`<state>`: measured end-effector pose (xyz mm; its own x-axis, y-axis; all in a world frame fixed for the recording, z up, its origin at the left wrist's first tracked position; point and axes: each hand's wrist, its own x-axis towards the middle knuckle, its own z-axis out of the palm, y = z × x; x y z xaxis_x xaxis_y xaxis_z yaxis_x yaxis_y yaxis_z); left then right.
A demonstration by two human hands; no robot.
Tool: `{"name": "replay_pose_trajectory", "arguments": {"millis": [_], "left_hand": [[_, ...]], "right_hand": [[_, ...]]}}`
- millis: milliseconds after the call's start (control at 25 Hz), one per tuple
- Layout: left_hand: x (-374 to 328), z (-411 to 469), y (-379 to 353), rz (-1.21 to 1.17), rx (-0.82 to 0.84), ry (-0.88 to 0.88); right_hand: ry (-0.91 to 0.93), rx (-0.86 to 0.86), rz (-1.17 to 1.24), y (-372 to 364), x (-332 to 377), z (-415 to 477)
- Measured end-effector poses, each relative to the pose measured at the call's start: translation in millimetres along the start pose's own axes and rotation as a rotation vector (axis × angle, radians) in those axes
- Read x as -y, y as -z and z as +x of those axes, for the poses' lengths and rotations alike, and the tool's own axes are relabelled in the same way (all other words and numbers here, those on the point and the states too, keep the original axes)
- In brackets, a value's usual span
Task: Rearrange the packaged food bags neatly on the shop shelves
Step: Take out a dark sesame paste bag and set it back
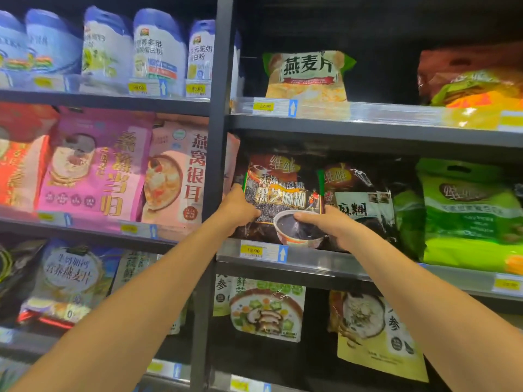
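Note:
A dark brown bag of black sesame paste (280, 190) stands upright at the left end of the middle shelf (334, 264) in the right-hand bay. My left hand (237, 209) grips its lower left edge, thumb on the front. My right hand (329, 223) grips its lower right corner, thumb across the printed bowl. A second dark sesame bag (359, 202) leans just behind and to the right of it. Bright green bags (469, 213) fill the right end of that shelf.
A dark upright post (216, 154) splits the two bays. An oat flake bag (307, 76) and orange-green bags (475, 83) sit on the shelf above. Soup mix bags (267, 309) hang below. Pink bags (96, 165) and blue-white pouches (158, 52) fill the left bay.

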<state>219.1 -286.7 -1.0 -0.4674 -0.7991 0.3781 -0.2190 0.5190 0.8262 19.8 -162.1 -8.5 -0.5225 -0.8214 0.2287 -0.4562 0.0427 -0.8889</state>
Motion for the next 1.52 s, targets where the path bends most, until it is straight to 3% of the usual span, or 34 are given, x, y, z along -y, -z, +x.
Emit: {"name": "replay_pose_trajectory", "arguments": {"millis": [160,280,400,520,880,1360,1520], "left_hand": [[13,5,-8,0.153,-0.014,-0.009],[16,-7,-3,0.165,-0.034,-0.174],[21,-31,-1,0.285,-0.098,-0.347],[25,-44,-3,0.487,-0.157,-0.407],[10,-27,-2,0.559,0.094,-0.159],[16,-33,0,0.551,0.068,-0.206],[15,-43,-1,0.565,-0.030,-0.255]], "right_hand": [[-0.034,0.035,-0.150,-6,-4,7],[-0.053,0.128,-0.350,2,-8,12],[0.057,0.143,-0.391,1,-7,4],[0.162,0.097,-0.447,-8,-8,5],[0.102,-0.011,-0.582,-22,-8,39],[0.026,0.025,-0.631,-18,4,15],[0.032,-0.011,-0.620,-4,8,2]]}}
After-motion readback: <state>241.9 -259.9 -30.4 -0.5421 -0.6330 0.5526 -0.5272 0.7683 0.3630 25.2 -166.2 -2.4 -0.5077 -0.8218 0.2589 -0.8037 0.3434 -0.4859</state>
